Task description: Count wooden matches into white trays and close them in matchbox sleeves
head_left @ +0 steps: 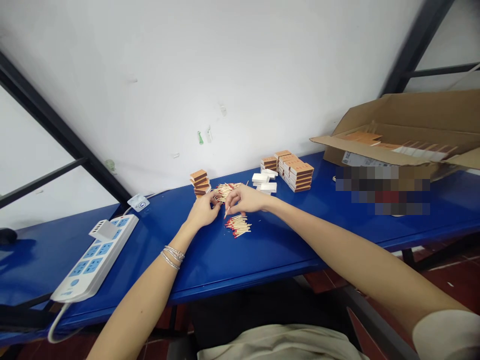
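I am watching the right hand [245, 199] reaching across the blue table [240, 255], its fingers pinching a single matchstick [227, 212]. The left hand [203, 211] is half-curled beside a loose pile of matches [225, 191]; I cannot tell whether it is gripping any. A second pile [238, 226] is lying just below. Stacked matchboxes [199, 182] and white trays [263, 182] are standing beyond, and an open cardboard carton [397, 112] is holding more boxes [362, 136].

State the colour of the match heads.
Red; clearest in the head view, in the loose matches below the right hand.
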A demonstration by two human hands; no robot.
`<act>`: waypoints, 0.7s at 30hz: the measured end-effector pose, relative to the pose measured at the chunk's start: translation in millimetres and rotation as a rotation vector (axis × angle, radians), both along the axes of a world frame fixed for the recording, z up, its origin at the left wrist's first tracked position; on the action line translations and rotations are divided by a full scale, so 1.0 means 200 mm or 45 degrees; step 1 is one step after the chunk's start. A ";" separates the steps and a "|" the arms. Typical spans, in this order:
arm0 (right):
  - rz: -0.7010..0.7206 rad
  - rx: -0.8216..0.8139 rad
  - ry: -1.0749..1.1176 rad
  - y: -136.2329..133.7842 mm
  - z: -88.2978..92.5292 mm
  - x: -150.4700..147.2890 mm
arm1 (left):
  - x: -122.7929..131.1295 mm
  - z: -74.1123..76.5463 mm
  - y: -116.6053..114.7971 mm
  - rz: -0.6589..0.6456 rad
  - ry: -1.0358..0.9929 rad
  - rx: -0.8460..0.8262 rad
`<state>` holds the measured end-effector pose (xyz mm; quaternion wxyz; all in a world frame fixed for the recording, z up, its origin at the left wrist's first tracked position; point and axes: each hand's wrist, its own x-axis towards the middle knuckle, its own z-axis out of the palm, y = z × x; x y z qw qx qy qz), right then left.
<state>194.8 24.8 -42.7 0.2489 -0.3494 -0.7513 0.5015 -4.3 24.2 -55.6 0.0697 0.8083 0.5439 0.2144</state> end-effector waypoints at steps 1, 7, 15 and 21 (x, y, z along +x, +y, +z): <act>0.043 -0.007 -0.018 0.00 0.00 0.00 | 0.00 -0.01 0.00 -0.001 -0.003 0.010; 0.089 0.273 -0.399 0.03 0.03 0.05 | 0.03 -0.03 0.02 -0.013 0.022 0.107; -0.109 0.382 -0.516 0.05 0.03 0.06 | 0.03 -0.03 0.02 -0.011 0.106 0.204; -0.312 0.539 -0.576 0.08 0.00 0.08 | 0.05 -0.03 0.01 0.036 0.153 0.228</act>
